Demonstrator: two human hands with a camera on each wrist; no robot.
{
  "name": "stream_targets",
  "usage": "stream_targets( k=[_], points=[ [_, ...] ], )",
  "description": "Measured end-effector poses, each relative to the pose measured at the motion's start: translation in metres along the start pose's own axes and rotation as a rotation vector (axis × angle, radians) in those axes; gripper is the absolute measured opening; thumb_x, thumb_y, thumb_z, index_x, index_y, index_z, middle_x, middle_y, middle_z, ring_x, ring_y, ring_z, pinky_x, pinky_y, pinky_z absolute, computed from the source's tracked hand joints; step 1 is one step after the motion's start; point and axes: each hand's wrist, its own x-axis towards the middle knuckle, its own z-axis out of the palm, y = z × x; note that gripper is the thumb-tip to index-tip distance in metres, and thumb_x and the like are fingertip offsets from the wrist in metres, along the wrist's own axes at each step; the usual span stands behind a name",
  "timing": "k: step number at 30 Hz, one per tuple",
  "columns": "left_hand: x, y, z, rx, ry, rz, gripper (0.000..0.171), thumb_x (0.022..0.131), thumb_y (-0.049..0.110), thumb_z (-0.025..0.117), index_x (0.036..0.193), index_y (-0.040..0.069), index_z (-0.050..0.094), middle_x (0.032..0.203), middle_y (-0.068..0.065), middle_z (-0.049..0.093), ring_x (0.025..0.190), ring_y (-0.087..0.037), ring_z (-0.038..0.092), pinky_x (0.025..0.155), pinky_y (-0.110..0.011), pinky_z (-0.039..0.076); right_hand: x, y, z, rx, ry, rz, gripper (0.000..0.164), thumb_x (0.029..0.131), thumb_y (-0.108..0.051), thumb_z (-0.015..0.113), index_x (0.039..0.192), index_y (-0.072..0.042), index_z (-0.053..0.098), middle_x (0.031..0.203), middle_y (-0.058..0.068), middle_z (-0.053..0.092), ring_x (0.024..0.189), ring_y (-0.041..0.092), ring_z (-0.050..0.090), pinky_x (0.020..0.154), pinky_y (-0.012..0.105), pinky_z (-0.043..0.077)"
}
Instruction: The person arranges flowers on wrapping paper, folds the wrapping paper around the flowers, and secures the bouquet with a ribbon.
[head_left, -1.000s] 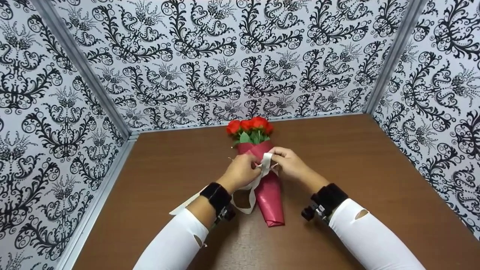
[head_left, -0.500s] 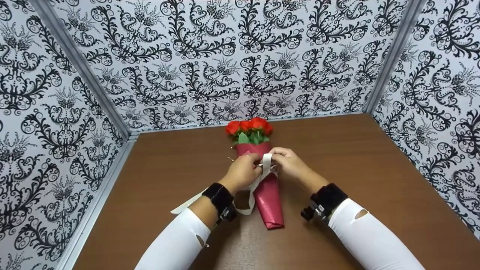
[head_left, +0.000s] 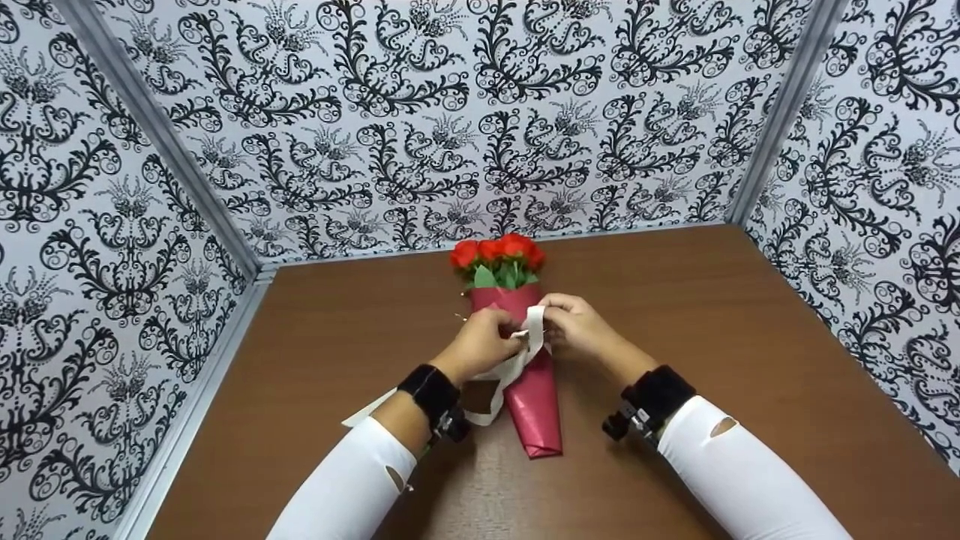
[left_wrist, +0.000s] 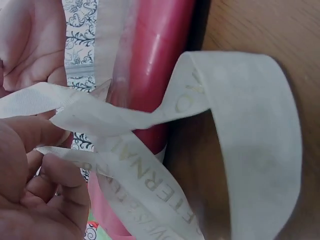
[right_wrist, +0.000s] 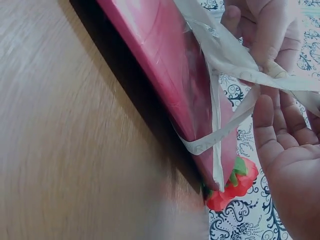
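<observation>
A bouquet of red roses in red wrapping paper lies on the brown table, blooms pointing away. Round its middle runs a cream-white ribbon with pale lettering, visible in the left wrist view. My left hand pinches the ribbon between thumb and fingers at the wrap's left side. Opposite it, my right hand grips another stretch of the ribbon, which stands up in a loop between the hands. In the left wrist view a wide ribbon loop hangs beside the wrap. Part of the crossing is hidden behind the fingers.
The brown table extends on both sides of the bouquet. Patterned black-and-white panels rise at the back and sides. A ribbon tail lies left of my left wrist. Both wrists wear black straps with cameras.
The bouquet's lower end has shifted slightly left. Both hands stay close together over the wrap with small finger movements, and the ribbon loop between them has changed shape a little.
</observation>
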Motion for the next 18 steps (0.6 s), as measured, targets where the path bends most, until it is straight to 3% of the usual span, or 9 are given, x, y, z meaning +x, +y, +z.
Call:
stream_targets(
  k=[4, 9, 12, 18],
  points=[
    [-0.0013, -0.0003, 0.0002, 0.033, 0.021, -0.023, 0.014, 0.088, 0.009, 0.079, 0.102, 0.006, 0.081, 0.090, -0.004, 0.078, 0.079, -0.010, 0.066, 0.075, -0.026, 0.057, 0.0015, 0.0009, -0.0002, 0.003, 0.008, 0.014, 0.024, 0.107, -0.005, 0.048, 0.091, -0.008, 0.065, 0.085, 0.003, 0.078, 0.071, 0.013, 0.071, 0.064, 0.025, 0.056],
    [-0.0040, 0.0030, 0.0024, 0.199, 0.099, -0.037, 0.016, 0.091, 0.013, 0.074, 0.105, 0.010, 0.079, 0.095, -0.004, 0.077, 0.088, -0.020, 0.071, 0.081, -0.036, 0.059, 0.0027, 0.0016, 0.0003, 0.001, 0.001, 0.004, 0.023, 0.106, -0.004, 0.049, 0.091, -0.009, 0.065, 0.082, 0.000, 0.075, 0.070, 0.012, 0.070, 0.065, 0.027, 0.056],
    [-0.0054, 0.0059, 0.0037, 0.265, 0.110, -0.031, 0.020, 0.092, 0.014, 0.071, 0.111, 0.012, 0.078, 0.102, -0.003, 0.078, 0.097, -0.022, 0.072, 0.089, -0.040, 0.058, 0.0027, 0.0024, 0.0007, -0.001, -0.008, -0.008, 0.022, 0.105, -0.003, 0.049, 0.091, -0.008, 0.065, 0.080, 0.000, 0.074, 0.069, 0.012, 0.069, 0.065, 0.028, 0.056],
    [-0.0058, 0.0065, 0.0025, 0.177, 0.086, -0.036, 0.023, 0.092, 0.009, 0.073, 0.115, 0.012, 0.077, 0.105, -0.002, 0.078, 0.099, -0.020, 0.072, 0.090, -0.037, 0.059, 0.0026, 0.0044, -0.0005, -0.015, -0.015, -0.026, 0.023, 0.105, -0.002, 0.049, 0.091, -0.007, 0.067, 0.079, 0.000, 0.074, 0.068, 0.011, 0.067, 0.065, 0.028, 0.055]
  ],
)
